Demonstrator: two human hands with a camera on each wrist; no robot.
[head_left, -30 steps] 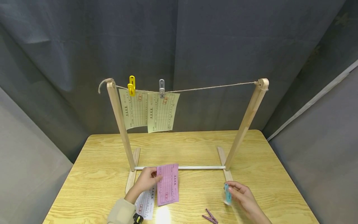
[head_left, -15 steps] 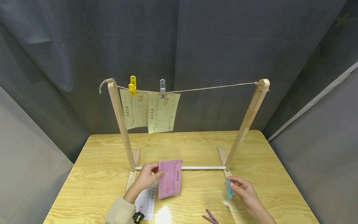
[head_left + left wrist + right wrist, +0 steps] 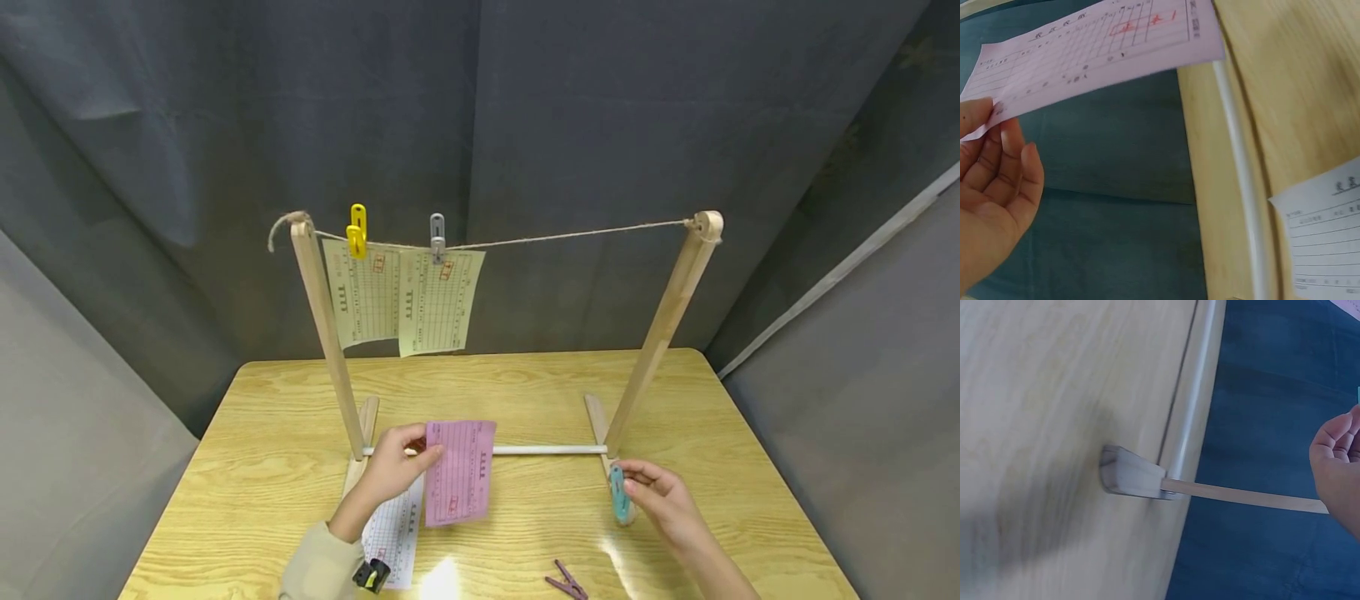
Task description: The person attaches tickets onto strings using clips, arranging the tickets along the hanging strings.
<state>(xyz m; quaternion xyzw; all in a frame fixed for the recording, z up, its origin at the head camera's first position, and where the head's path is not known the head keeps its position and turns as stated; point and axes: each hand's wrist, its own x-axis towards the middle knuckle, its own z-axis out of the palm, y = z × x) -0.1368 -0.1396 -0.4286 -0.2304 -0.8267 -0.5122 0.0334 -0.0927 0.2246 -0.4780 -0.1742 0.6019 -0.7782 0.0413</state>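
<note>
My left hand (image 3: 397,468) pinches a pink printed slip (image 3: 459,473) by its left edge, thumb in front, and holds it up off the table. The left wrist view shows the same pink slip (image 3: 1091,53) between thumb and fingers of the left hand (image 3: 997,181). At the right, my right hand (image 3: 663,504) pinches a light-blue clothespin (image 3: 619,495) between thumb and fingers. In the right wrist view only part of the right hand (image 3: 1341,456) shows, and the clothespin is nearly out of frame. A white printed slip (image 3: 397,525) lies below the left hand.
A wooden stand with left post (image 3: 327,342) and right post (image 3: 663,333) carries a twine line (image 3: 570,236). Two pale-green slips (image 3: 433,304) hang there under a yellow clothespin (image 3: 357,233) and a grey clothespin (image 3: 437,240). A purple clothespin (image 3: 567,581) lies near the table's front.
The left hand has raised the pink slip off the table and moved it slightly right. The right hand has lifted the light-blue clothespin a little, up and to the right.
</note>
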